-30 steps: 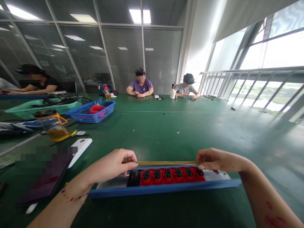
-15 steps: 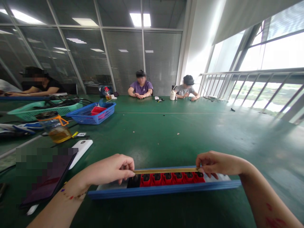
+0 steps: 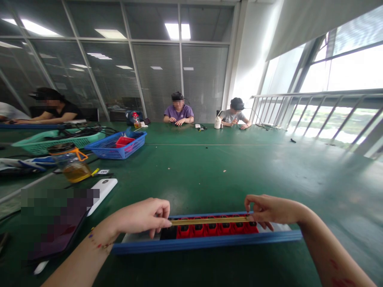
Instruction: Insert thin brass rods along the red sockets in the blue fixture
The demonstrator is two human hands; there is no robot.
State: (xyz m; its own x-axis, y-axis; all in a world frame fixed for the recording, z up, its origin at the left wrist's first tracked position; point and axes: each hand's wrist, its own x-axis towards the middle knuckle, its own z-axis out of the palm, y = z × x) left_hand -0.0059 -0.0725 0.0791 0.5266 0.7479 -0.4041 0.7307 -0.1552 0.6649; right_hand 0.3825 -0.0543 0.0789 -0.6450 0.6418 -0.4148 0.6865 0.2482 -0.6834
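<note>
Between my two hands runs a bundle of thin, straight, yellowish sticks (image 3: 209,220), lying level from left to right. My left hand (image 3: 149,215) pinches their left end between thumb and fingers. At the right end, my right hand (image 3: 267,209) grips them with the thumb and a finger, its index finger bent and raised. Directly below is a long blue tray (image 3: 206,244) holding a row of several red blocks (image 3: 212,230) with black centres. A black block (image 3: 168,233) sits at the row's left end. Whether the sticks touch the blocks I cannot tell.
To the left lie a dark-screened tablet (image 3: 60,231), a white power bank (image 3: 103,195) and a jar of amber liquid (image 3: 74,169). Farther back stand a blue basket (image 3: 118,150) and a green basket (image 3: 32,145). Several people sit around the green table (image 3: 191,175).
The sticks have shifted slightly toward me, so red now shows behind them. My right index finger has lifted a little. The whole view has tilted slightly upward.
</note>
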